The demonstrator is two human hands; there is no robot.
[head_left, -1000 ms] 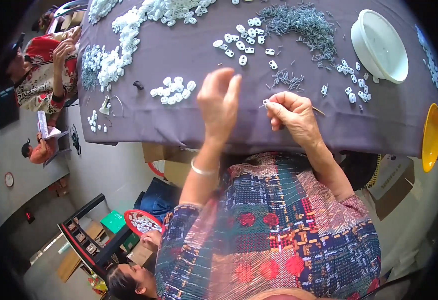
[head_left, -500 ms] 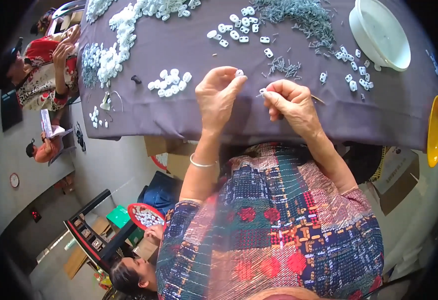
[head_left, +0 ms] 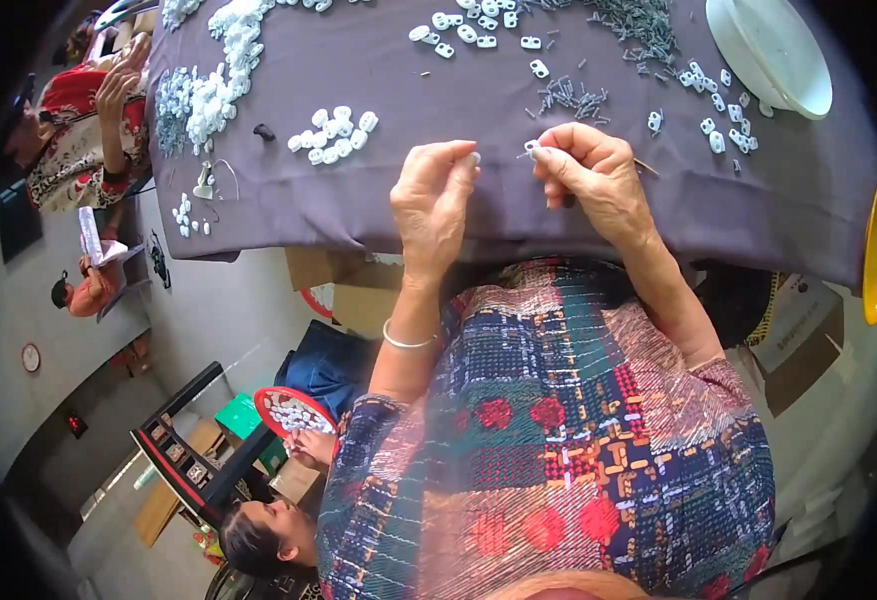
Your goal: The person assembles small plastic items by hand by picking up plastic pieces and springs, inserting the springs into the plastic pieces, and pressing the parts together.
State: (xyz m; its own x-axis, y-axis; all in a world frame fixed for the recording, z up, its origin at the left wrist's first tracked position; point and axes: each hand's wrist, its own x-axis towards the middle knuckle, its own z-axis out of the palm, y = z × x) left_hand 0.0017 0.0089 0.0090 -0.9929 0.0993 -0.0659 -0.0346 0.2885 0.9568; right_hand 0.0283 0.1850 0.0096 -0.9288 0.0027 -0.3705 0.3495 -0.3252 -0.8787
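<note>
My left hand [head_left: 433,210] pinches a small white plastic piece [head_left: 474,158] between thumb and forefinger, most of it covered by the fingertips. Across a short gap, my right hand [head_left: 599,178] grips a white two-hole plastic piece [head_left: 531,147] with a thin grey pin sticking out toward the left. Both hands hover over the near part of the dark tablecloth [head_left: 359,215]. To the left lies a small group of white oval pieces [head_left: 333,135]. Beyond my right hand is a little heap of grey pins [head_left: 573,98].
White two-hole pieces [head_left: 467,32] and a large pile of grey pins [head_left: 634,30] spread at the far side. A white basin [head_left: 771,60] stands far right, a yellow dish [head_left: 876,255] at the right edge. Another person's hand [head_left: 311,447] reaches into a red-rimmed tray [head_left: 262,412].
My right hand has moved farther from me, its piece now about level with the left one. Both hands keep their grip. The whole view has shifted slightly.
</note>
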